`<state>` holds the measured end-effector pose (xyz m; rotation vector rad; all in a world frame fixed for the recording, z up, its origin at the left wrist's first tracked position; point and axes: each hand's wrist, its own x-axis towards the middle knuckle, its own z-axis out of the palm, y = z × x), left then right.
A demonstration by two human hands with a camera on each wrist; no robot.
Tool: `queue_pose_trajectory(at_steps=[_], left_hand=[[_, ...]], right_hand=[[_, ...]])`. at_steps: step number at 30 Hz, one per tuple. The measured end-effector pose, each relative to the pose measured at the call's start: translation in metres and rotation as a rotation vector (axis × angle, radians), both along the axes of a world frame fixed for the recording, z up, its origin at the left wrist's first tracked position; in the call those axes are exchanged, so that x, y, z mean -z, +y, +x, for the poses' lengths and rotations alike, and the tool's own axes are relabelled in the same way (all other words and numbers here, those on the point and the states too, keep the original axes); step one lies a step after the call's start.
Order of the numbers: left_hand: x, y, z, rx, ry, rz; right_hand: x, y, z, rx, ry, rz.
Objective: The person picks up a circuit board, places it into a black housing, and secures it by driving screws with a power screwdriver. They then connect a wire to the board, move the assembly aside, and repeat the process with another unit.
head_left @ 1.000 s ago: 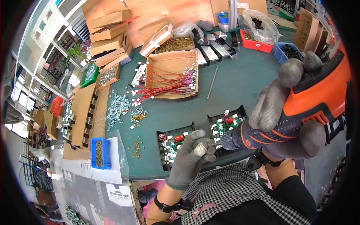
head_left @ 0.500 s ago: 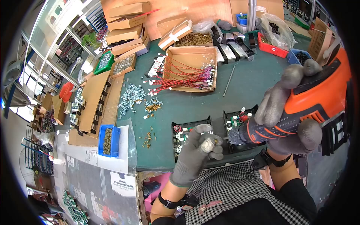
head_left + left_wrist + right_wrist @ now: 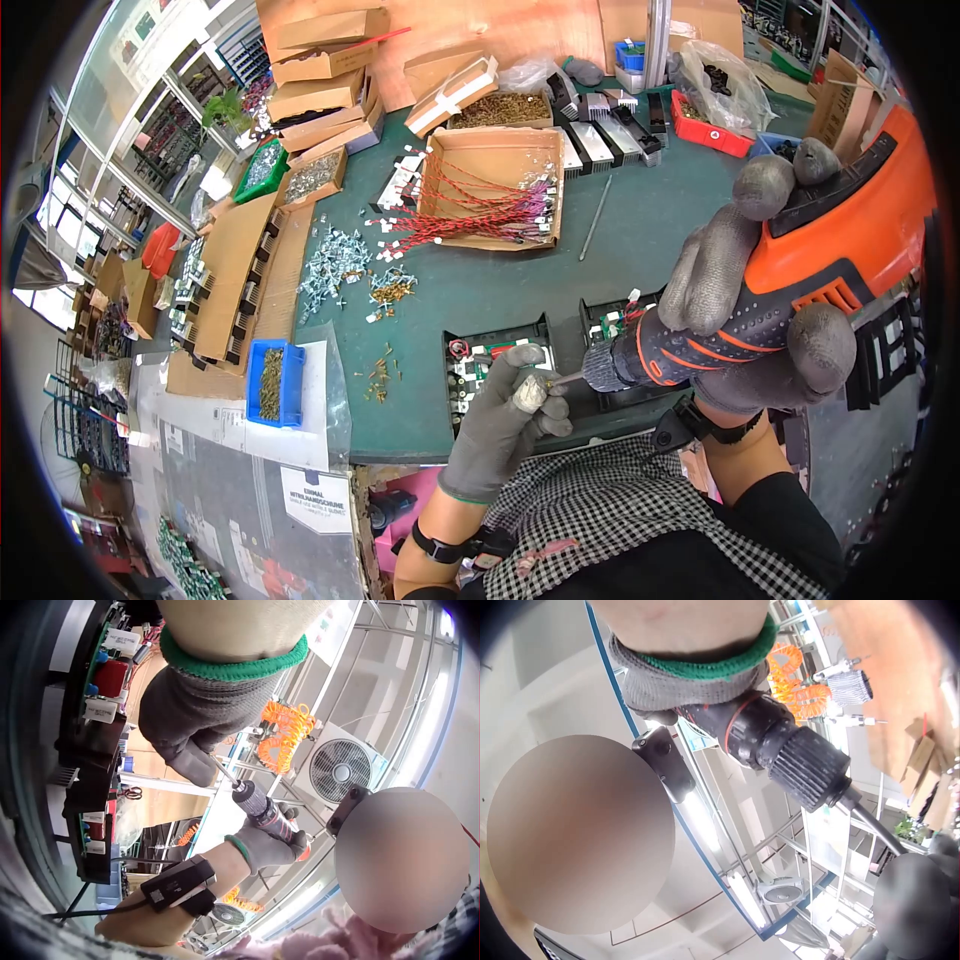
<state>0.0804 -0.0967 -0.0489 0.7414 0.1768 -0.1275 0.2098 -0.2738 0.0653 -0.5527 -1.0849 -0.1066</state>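
My right hand (image 3: 715, 275), in a grey glove, grips an orange and black power screwdriver (image 3: 850, 245) that points left. A thin metal bit (image 3: 874, 829) sticks out of its ribbed black chuck (image 3: 605, 367). My left hand (image 3: 495, 425), also gloved, has its thumb and fingers curled at the bit's tip, and they hide the tip. A pale worn patch shows on that glove. Behind the hands lie two black housings with green circuit boards; the left housing (image 3: 455, 350) is partly behind my left hand, the right housing (image 3: 592, 310) partly behind the chuck.
Silver screws (image 3: 335, 270) and brass screws (image 3: 378, 378) lie loose on the green tabletop (image 3: 400, 440). Further back is a cardboard tray (image 3: 445, 150) of red wires. A blue bin (image 3: 298, 385) stands at left, a metal rod (image 3: 596, 217) beyond the right housing.
The head view swings right and partly back, shifting the whole scene. Both hands stay together at the bit, with the screwdriver held in much the same pose.
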Motion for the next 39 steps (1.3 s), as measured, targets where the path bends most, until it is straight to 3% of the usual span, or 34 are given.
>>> queue_pose_trajectory(at_steps=[3, 6, 9, 11, 13, 17, 20, 24, 26, 28, 29, 30, 31, 34, 36, 39], left_hand=[[-0.008, -0.004, 0.0, -0.022, 0.018, 0.026], [-0.03, 0.015, -0.003, 0.182, 0.0, 0.496], [0.005, 0.071, 0.01, -0.402, -0.079, 1.459], [0.02, 0.13, 0.02, -0.573, 0.055, 1.854], [0.044, 0.179, 0.028, -0.53, 0.253, 2.24], [0.052, 0.186, 0.053, -0.317, 0.551, 1.879], [0.064, 0.179, 0.071, -0.326, 0.632, 2.051], [0.052, 0.176, 0.057, -0.185, 0.48, 2.128], [0.051, 0.182, 0.027, -0.393, 0.122, 2.129], [0.016, 0.156, -0.013, -0.388, -0.038, 1.952], [-0.007, 0.138, -0.035, -0.299, 0.038, 1.793], [-0.02, 0.129, -0.057, -0.175, 0.132, 1.919], [-0.011, 0.131, -0.083, -0.122, 0.062, 1.945], [-0.03, 0.117, -0.137, 0.415, 0.222, 1.777], [-0.034, 0.106, -0.143, 0.535, 0.168, 2.059], [-0.066, 0.075, -0.103, 0.188, 0.116, 2.153]], right_hand=[[0.003, 0.004, 0.005, -0.029, -0.062, -0.003], [0.0, 0.003, -0.002, 0.077, -0.001, -0.095], [-0.003, -0.003, -0.013, 0.295, 0.134, -0.203], [-0.001, -0.011, -0.009, 0.387, 0.129, -0.236], [0.0, -0.022, -0.003, 0.419, 0.12, -0.262], [0.001, -0.034, -0.003, 0.473, 0.117, -0.277], [0.001, -0.04, -0.004, 0.474, 0.135, -0.277], [-0.001, -0.05, -0.002, 0.457, 0.218, -0.274], [-0.001, -0.054, 0.007, 0.457, 0.262, -0.256], [0.003, -0.061, 0.016, 0.565, 0.298, -0.303], [0.003, -0.064, 0.02, 0.614, 0.306, -0.341], [0.004, -0.067, 0.024, 0.63, 0.319, -0.408], [0.005, -0.071, 0.028, 0.645, 0.33, -0.476], [0.025, -0.076, 0.044, 0.557, 0.326, -0.448], [0.033, -0.074, 0.048, 0.556, 0.375, -0.455], [0.042, -0.073, 0.048, 0.53, 0.455, -0.493]])
